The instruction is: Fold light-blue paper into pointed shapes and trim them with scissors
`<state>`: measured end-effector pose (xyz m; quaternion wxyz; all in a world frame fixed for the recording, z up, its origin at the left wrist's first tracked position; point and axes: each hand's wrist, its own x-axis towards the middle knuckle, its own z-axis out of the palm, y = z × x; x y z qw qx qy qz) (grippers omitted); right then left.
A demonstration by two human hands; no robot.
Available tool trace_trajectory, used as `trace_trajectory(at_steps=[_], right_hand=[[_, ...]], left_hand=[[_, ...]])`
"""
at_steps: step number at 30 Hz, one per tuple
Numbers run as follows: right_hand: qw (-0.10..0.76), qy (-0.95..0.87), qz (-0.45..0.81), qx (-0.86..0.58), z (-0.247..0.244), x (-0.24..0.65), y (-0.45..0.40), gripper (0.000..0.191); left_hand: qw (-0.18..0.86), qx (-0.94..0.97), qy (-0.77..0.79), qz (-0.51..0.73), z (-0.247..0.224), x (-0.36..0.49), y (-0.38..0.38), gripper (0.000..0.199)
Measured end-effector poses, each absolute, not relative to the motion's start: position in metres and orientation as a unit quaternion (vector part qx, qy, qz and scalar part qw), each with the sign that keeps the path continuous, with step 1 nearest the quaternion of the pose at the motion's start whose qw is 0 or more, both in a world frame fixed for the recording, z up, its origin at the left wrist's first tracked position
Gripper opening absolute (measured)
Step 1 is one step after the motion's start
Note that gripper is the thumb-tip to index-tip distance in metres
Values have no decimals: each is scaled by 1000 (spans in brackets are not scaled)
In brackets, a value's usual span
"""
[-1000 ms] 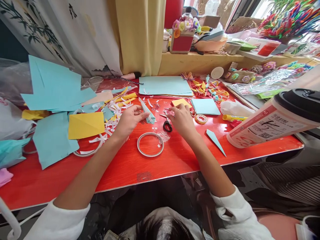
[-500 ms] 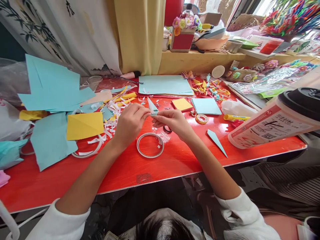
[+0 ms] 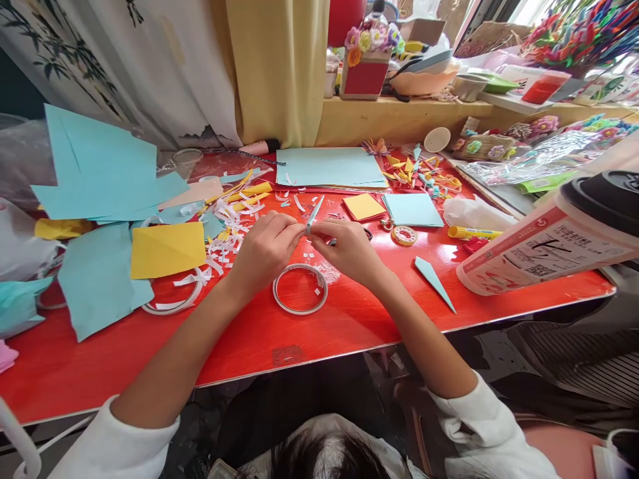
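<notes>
A small folded piece of light blue paper [image 3: 315, 211] is pinched between my two hands above the red table. Its narrow tip points up and away, while the fingers cover its lower end. My left hand [image 3: 269, 246] grips it from the left, fingertips pressed together. From the right, my right hand [image 3: 352, 249] closes on the same end. Just below the hands lies a roll of tape [image 3: 300, 312], its ring flat on the table. A second folded blue paper, a slim pointed kite shape [image 3: 435, 285], rests to the right of my right forearm.
Blue sheets [image 3: 107, 279], a yellow sheet [image 3: 168, 250] and white paper scraps [image 3: 217, 247] cover the left side. Behind the hands are a blue paper stack [image 3: 327, 166], small yellow squares [image 3: 364, 206] and blue squares [image 3: 413, 210]. A large cup [image 3: 539, 243] stands at right.
The blue paper has turned in my fingers, from a wider face with a white part to a narrow edge. My right hand's fingers have curled in closer against my left fingertips.
</notes>
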<state>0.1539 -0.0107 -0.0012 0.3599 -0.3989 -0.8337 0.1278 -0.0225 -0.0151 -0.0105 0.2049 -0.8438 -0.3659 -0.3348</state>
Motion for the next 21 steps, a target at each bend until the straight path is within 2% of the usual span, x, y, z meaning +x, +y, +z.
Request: trace_trajectory(at_steps=[15, 19, 21], right_hand=[[379, -829, 161, -378, 2, 155, -12, 19], [390, -801, 214, -401, 7, 154, -15, 19], [402, -778, 252, -412, 10, 154, -17, 18]], left_hand=[[58, -830, -382, -403, -4, -21, -16, 16], [-15, -811, -392, -433, -1, -20, -17, 13], [-18, -809, -387, -442, -2, -19, -17, 15]])
